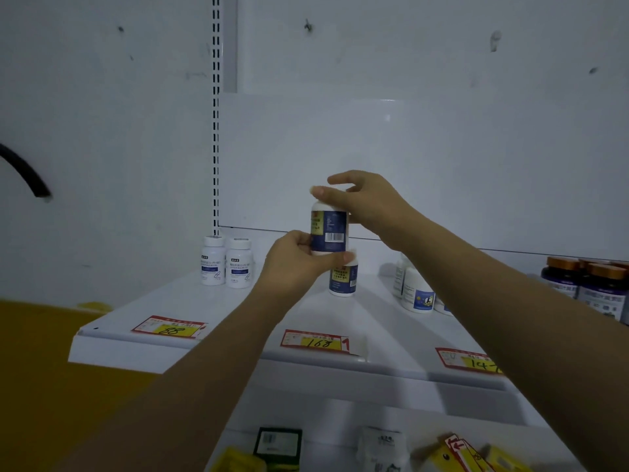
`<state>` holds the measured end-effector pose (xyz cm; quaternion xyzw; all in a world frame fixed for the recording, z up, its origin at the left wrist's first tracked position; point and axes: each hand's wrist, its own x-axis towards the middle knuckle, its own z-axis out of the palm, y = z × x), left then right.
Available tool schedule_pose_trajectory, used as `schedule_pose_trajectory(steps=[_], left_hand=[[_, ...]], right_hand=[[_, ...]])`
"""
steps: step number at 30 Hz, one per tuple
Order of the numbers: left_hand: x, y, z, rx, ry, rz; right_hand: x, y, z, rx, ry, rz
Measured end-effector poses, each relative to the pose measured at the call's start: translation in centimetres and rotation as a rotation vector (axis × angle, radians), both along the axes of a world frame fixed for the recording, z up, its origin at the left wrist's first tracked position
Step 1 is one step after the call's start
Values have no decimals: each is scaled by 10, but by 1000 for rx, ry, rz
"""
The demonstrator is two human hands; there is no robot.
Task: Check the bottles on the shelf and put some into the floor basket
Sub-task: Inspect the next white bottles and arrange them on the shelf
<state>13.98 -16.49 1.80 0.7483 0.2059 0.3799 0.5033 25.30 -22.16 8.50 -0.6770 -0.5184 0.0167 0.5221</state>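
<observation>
Left hand [292,260] and right hand [367,202]: bare. Left forearm [211,362] and right forearm [493,291]: bare along the whole visible length, from wrist to picture edge, smooth in outline, broadening toward the elbow. Fingers slender, rounded at the tips. Fingernail [318,191] of the right forefinger short, pale, slightly glossy; thumbnail [348,257] of the left hand short and rounded likewise. Knuckle creases faintly marked on the left hand. Finer surface detail lost in dim light and blur. Upper arms beyond the picture edge.

Both hands hold a blue-labelled bottle [329,229] upright above the shelf [238,311], left hand [294,258] at its base, right hand [360,202] on its cap.
</observation>
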Motion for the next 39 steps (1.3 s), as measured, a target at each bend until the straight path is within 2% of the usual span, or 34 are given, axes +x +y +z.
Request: schedule_pose_trajectory(steps=[3, 5, 8, 12, 19, 23, 28, 31, 33, 36, 39], left_hand=[[-6, -1, 0, 2, 74, -137], [-7, 2, 0, -8, 59, -153], [-6, 4, -2, -18, 3, -95], [-5, 4, -1, 31, 40, -43], [-6, 4, 3, 69, 30, -61], [-5, 3, 2, 105, 28, 20], [-6, -2, 3, 92, 98, -67], [-6, -2, 5, 54, 37, -5], [-6, -2, 6, 55, 6, 59], [-9, -4, 5, 96, 49, 88], [-15, -5, 4, 97, 108, 19]], right_hand=[[-1, -2, 1, 32, 59, 98], [-2, -1, -1, 32, 51, 123], [-5, 0, -1, -18, -4, 88], [-3, 1, 0, 4, -50, -18], [-2, -5, -6, 1, 34, 104], [0, -7, -1, -18, -73, -31], [1, -12, -2, 43, -41, 40], [-1, -13, -3, 31, 49, 88], [-2, -13, -1, -15, 60, 19], [-4, -15, 0, 4, 75, -21], [-4, -20, -2, 43, 119, 66]])
